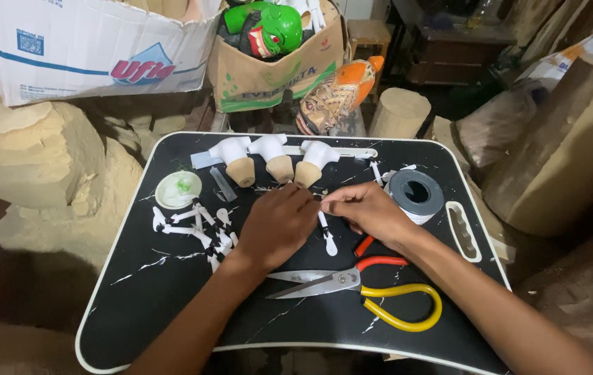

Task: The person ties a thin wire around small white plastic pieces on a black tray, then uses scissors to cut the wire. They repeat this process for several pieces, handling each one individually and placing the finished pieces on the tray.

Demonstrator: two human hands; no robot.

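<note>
My left hand (pixel 277 223) rests knuckles-up on the black tray (pixel 171 298), fingers curled near its middle. My right hand (pixel 369 210) meets it fingertip to fingertip, pinching something small that I cannot make out. A thin white stick piece (pixel 327 235) lies just below the fingertips. Behind the hands stand three white-capped tan wooden pieces (pixel 277 160). A pile of small white and black parts (pixel 199 226) lies left of my left hand. Scissors with yellow and red handles (pixel 373 288) lie under my right forearm.
A grey roll of tape (pixel 416 194) sits right of my right hand, a pale round lid (pixel 178 189) at the tray's left. Cardboard boxes (pixel 88 48), a green figure (pixel 269 28), a painted carved figure (pixel 335 97) and raw wood blocks (pixel 39 160) surround the tray.
</note>
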